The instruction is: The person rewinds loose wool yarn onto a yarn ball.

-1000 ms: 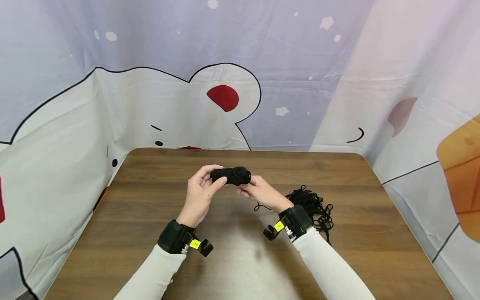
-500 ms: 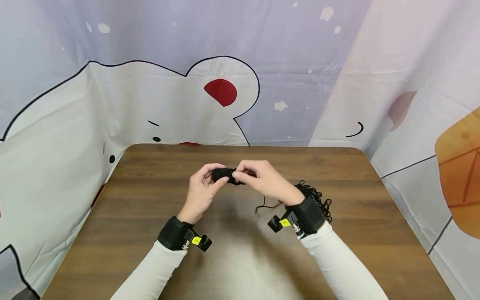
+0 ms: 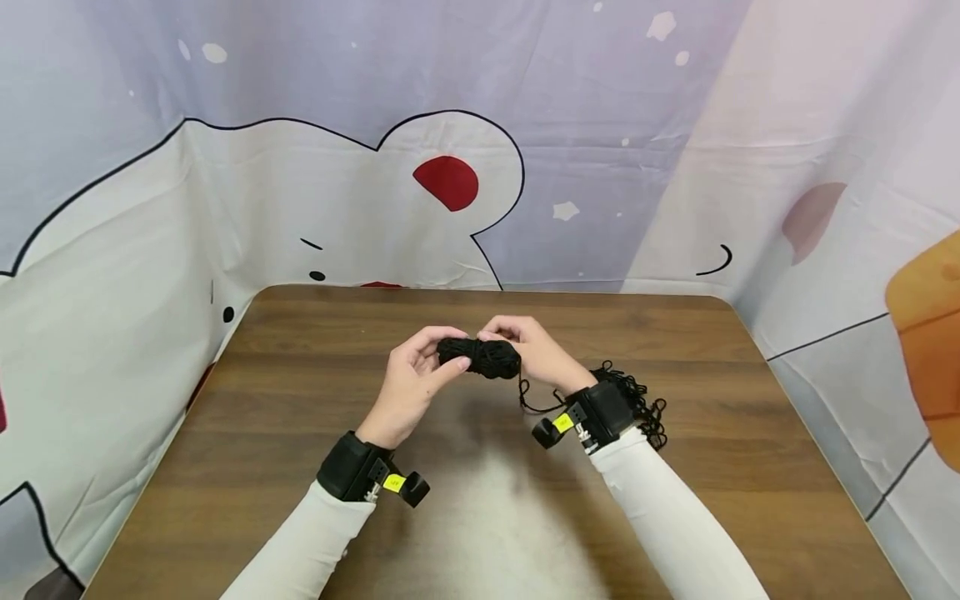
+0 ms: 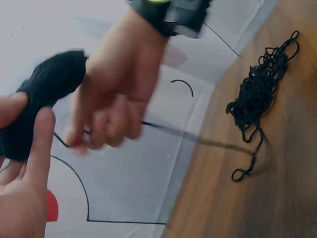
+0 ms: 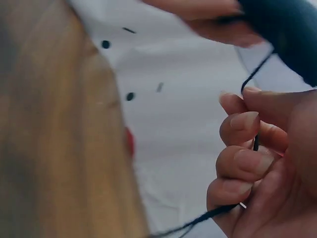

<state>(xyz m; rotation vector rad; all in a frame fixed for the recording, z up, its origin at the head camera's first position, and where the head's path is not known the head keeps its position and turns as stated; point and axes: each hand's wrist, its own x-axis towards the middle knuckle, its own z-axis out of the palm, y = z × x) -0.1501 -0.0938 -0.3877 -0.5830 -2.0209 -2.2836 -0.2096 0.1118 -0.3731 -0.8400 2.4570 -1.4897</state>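
Observation:
A bundle of black cord [image 3: 489, 358], wound round its middle, is held up over the table. My left hand [image 3: 411, 379] grips its left end between thumb and fingers. Just behind the bundle's right end is my right hand [image 3: 536, 350], its fingers curled round the loose cord [image 5: 256, 141]. In the right wrist view that strand runs from the bundle through the thumb and fingertips and out below the little finger. In the left wrist view the strand leads on down to a tangled heap of cord [image 4: 260, 89] on the table.
The heap lies on the brown wooden table [image 3: 720, 517], partly behind my right wrist in the head view. A printed curtain [image 3: 585, 125] hangs along the table's back and sides. Black wrist cameras [image 3: 401, 486] sit on both wrists.
My right hand came up from below the bundle's right end, crossed in front of it, and is now behind it. The left hand keeps its grip and shifts slightly right.

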